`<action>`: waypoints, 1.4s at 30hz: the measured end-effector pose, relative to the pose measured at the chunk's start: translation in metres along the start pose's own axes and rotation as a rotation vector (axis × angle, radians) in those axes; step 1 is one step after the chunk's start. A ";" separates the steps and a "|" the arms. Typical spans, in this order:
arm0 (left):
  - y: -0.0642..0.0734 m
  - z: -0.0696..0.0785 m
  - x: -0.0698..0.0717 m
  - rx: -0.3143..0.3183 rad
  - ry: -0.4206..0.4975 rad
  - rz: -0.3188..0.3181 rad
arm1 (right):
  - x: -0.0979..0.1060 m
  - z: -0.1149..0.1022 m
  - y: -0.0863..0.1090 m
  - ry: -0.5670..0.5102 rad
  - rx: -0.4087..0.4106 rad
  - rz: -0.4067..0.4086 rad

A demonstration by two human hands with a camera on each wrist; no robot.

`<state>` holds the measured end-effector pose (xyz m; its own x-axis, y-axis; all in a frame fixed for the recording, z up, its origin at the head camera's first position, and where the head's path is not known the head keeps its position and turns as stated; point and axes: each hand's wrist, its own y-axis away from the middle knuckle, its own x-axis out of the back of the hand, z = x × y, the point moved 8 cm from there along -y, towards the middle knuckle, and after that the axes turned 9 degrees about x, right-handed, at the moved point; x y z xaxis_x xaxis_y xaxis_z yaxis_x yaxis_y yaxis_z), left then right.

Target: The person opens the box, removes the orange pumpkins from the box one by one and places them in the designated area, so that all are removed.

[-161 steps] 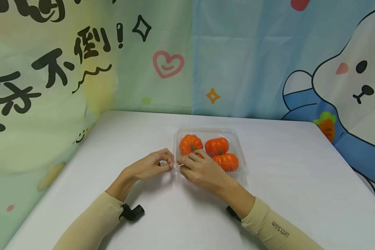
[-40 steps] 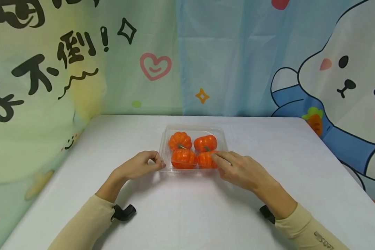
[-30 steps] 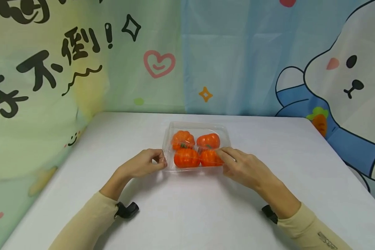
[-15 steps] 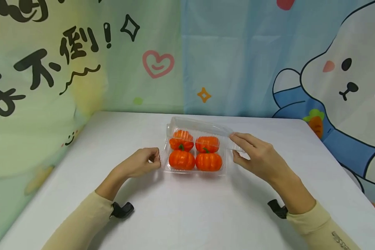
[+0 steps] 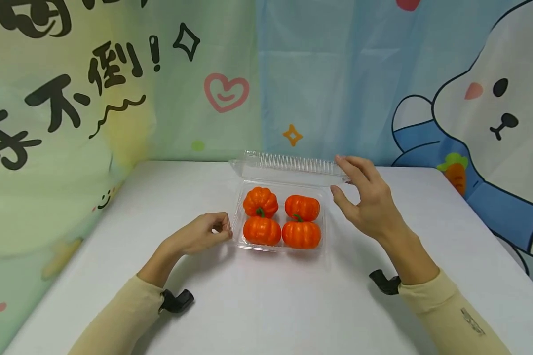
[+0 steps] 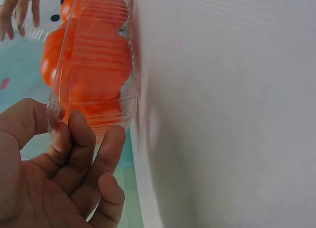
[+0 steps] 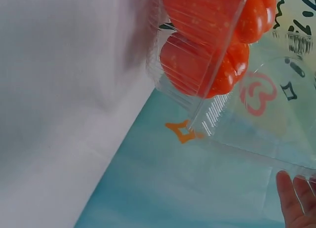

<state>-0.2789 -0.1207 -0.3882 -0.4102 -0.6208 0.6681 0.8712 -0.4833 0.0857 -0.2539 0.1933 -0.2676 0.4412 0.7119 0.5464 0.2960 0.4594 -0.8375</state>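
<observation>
A clear plastic clamshell box holds several small orange pumpkins with green stems. Its hinged lid is tipped up and back along the far side. My left hand pinches the box's left rim near the front corner; in the left wrist view, the thumb and fingertips of that hand lie on either side of the rim. My right hand is at the lid's right end, fingers fairly straight, fingertips touching the lid's edge. In the right wrist view, its fingertips show at that edge.
The box stands on a white-covered table, near its far edge. Behind it hangs a printed cloth backdrop. A black wrist camera mount sits on the left wrist, and another black mount on the right.
The lid has swung from over the pumpkins up and back. My right hand has moved from the box's left front to its right, then away with the lid. My left hand stays at the left rim.
</observation>
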 end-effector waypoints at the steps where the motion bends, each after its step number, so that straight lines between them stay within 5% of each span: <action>1: 0.000 0.000 0.000 -0.001 0.005 -0.001 | -0.001 0.003 0.001 -0.017 -0.033 0.001; 9: 0.001 -0.002 -0.001 0.026 0.018 -0.024 | -0.015 0.028 0.010 -0.225 -0.357 -0.046; 15: 0.004 -0.003 -0.004 0.020 0.036 -0.047 | -0.033 0.040 0.016 -0.378 -0.498 -0.089; 42: 0.014 -0.004 -0.005 0.027 0.053 -0.097 | -0.083 0.071 0.035 -0.402 -0.665 -0.271</action>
<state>-0.2660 -0.1267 -0.3936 -0.5059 -0.6039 0.6159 0.8335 -0.5261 0.1688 -0.3407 0.1880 -0.3427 -0.0173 0.8155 0.5786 0.8446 0.3216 -0.4281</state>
